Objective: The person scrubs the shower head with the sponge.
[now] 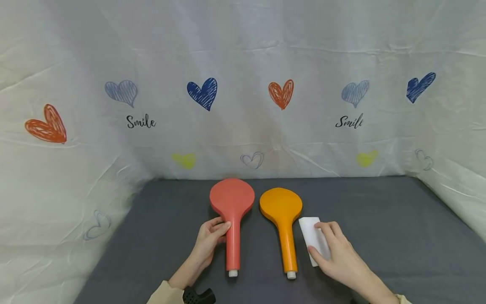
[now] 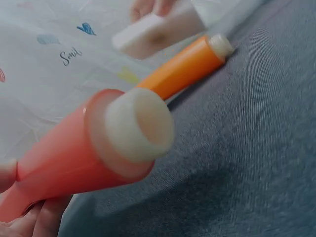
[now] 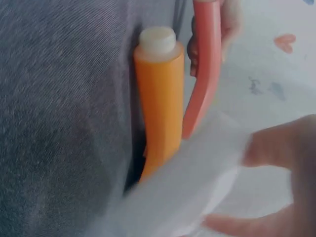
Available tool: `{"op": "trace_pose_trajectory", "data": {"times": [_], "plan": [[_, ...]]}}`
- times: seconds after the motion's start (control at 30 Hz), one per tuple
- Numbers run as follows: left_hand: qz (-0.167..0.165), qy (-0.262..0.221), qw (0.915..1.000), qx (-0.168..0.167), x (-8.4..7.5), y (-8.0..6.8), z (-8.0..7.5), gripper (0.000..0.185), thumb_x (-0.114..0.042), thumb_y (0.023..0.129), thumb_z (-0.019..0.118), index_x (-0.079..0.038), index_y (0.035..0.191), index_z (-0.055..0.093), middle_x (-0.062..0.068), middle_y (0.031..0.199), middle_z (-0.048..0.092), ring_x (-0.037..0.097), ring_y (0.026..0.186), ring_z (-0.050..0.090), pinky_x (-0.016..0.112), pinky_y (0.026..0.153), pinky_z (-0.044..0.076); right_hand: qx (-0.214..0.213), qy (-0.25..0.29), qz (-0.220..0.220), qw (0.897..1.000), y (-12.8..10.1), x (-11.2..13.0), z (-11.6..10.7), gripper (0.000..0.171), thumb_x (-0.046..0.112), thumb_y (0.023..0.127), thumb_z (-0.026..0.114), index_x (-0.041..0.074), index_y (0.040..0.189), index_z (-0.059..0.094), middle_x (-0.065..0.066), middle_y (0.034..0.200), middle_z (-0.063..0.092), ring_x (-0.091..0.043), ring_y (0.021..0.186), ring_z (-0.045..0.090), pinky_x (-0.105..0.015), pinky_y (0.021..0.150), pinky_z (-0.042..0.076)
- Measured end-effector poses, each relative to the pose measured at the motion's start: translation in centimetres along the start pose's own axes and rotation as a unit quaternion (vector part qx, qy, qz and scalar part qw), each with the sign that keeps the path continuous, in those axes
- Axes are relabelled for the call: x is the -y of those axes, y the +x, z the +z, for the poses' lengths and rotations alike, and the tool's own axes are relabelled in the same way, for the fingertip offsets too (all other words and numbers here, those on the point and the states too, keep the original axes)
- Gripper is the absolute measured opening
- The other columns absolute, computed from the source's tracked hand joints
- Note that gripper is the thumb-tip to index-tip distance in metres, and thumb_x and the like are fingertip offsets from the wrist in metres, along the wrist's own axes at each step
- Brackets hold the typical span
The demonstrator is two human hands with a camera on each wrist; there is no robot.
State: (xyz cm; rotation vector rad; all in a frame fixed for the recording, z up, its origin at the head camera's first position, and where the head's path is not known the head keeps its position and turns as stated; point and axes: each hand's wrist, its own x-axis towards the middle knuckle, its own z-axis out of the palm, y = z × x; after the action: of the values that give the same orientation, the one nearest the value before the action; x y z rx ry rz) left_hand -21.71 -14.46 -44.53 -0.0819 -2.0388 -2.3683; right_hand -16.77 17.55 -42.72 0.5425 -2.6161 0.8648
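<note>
The left hand curls around the handle of the red shower head, lower centre of the head view; its palm is hidden. The right hand pinches a white cloth, partly covering it, just right of the orange shower head on the grey counter. Both wrist views are blurred, with each shower head face cut off.
</note>
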Motion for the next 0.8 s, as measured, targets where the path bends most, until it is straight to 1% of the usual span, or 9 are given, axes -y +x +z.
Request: {"op": "trace_pose_trajectory", "data": {"times": [0.07, 0.1, 0.2, 0.33, 0.43, 0.5, 0.6, 0.67, 0.8], "plan": [[-0.007, 0.009, 0.9999, -0.002, 0.3, 0.2, -0.3, 0.036, -0.002, 0.09, 0.057, 0.015, 0.12, 0.048, 0.02, 0.095, 0.066, 0.013, 0.072, 0.064, 0.026, 0.063, 0.053, 0.031, -0.021, 0.044, 0.998, 0.1, -0.1, 0.1, 0.039, 0.023, 0.081, 0.07, 0.008, 0.112, 0.052, -0.007, 0.097, 0.045, -0.012, 0.067, 0.045, -0.027, 0.058, 0.043], [-0.011, 0.016, 0.9998, -0.005, 0.4, 0.3, -0.4, 0.037, -0.003, 0.09, 0.058, 0.015, 0.12, 0.048, 0.02, 0.095, 0.066, 0.013, 0.072, 0.064, 0.026, 0.063, 0.052, 0.045, -0.028, 0.059, 0.997, 0.1, -0.2, 0.2, 0.039, 0.025, 0.081, 0.07, 0.007, 0.112, 0.052, -0.008, 0.095, 0.046, -0.013, 0.065, 0.044, -0.027, 0.057, 0.042], [-0.022, 0.039, 0.999, -0.009, 0.6, 0.5, -0.7, 0.038, -0.004, 0.09, 0.058, 0.015, 0.12, 0.047, 0.018, 0.093, 0.066, 0.012, 0.072, 0.064, 0.025, 0.062, 0.052, 0.069, -0.052, 0.081, 0.993, 0.3, -0.3, 0.5, 0.041, 0.028, 0.081, 0.07, 0.004, 0.109, 0.054, -0.011, 0.091, 0.046, -0.015, 0.062, 0.043, -0.027, 0.055, 0.041], [-0.035, 0.054, 0.9979, 0.001, 0.7, 0.5, -0.8, 0.038, -0.005, 0.09, 0.057, 0.016, 0.12, 0.047, 0.012, 0.086, 0.067, 0.011, 0.071, 0.063, 0.024, 0.061, 0.052, 0.072, -0.087, 0.087, 0.99, 0.2, -0.3, 0.8, 0.044, 0.029, 0.08, 0.071, 0.0, 0.108, 0.055, -0.013, 0.088, 0.046, -0.017, 0.063, 0.042, -0.028, 0.053, 0.039], [-0.042, 0.064, 0.997, 0.005, 0.7, 0.5, -0.7, 0.037, -0.005, 0.091, 0.057, 0.016, 0.119, 0.048, 0.007, 0.078, 0.065, 0.011, 0.069, 0.062, 0.023, 0.061, 0.052, 0.076, -0.108, 0.09, 0.987, 0.2, -0.3, 0.9, 0.049, 0.031, 0.079, 0.071, -0.003, 0.11, 0.055, -0.015, 0.088, 0.046, -0.019, 0.063, 0.043, -0.028, 0.051, 0.039], [-0.046, 0.077, 0.996, 0.005, 0.6, 0.5, -0.6, 0.036, -0.006, 0.09, 0.057, 0.015, 0.118, 0.049, 0.007, 0.077, 0.064, 0.012, 0.07, 0.062, 0.024, 0.061, 0.052, 0.079, -0.116, 0.091, 0.986, 0.2, -0.3, 1.0, 0.052, 0.032, 0.078, 0.072, -0.005, 0.11, 0.055, -0.016, 0.088, 0.047, -0.02, 0.064, 0.044, -0.029, 0.049, 0.039], [-0.05, 0.101, 0.9935, 0.008, 0.4, 0.6, -0.4, 0.035, -0.007, 0.09, 0.058, 0.015, 0.117, 0.052, 0.01, 0.082, 0.065, 0.015, 0.074, 0.063, 0.026, 0.063, 0.053, 0.088, -0.125, 0.091, 0.984, 0.0, -0.2, 1.2, 0.057, 0.034, 0.076, 0.074, -0.007, 0.112, 0.055, -0.018, 0.09, 0.047, -0.023, 0.067, 0.046, -0.03, 0.048, 0.041], [-0.054, 0.116, 0.9918, 0.01, 0.3, 0.7, -0.3, 0.035, -0.008, 0.09, 0.058, 0.015, 0.116, 0.052, 0.013, 0.089, 0.066, 0.016, 0.076, 0.063, 0.029, 0.064, 0.053, 0.088, -0.132, 0.088, 0.983, -0.1, -0.2, 1.3, 0.058, 0.035, 0.075, 0.075, -0.007, 0.111, 0.056, -0.018, 0.09, 0.046, -0.024, 0.067, 0.046, -0.031, 0.048, 0.042], [-0.06, 0.142, 0.9879, 0.015, -0.1, 0.6, -0.3, 0.034, -0.008, 0.091, 0.057, 0.016, 0.114, 0.053, 0.017, 0.093, 0.066, 0.018, 0.077, 0.064, 0.032, 0.066, 0.054, 0.078, -0.161, 0.077, 0.981, -0.3, -0.1, 1.5, 0.06, 0.04, 0.073, 0.075, -0.005, 0.108, 0.056, -0.017, 0.088, 0.046, -0.024, 0.067, 0.046, -0.031, 0.044, 0.042]]}}
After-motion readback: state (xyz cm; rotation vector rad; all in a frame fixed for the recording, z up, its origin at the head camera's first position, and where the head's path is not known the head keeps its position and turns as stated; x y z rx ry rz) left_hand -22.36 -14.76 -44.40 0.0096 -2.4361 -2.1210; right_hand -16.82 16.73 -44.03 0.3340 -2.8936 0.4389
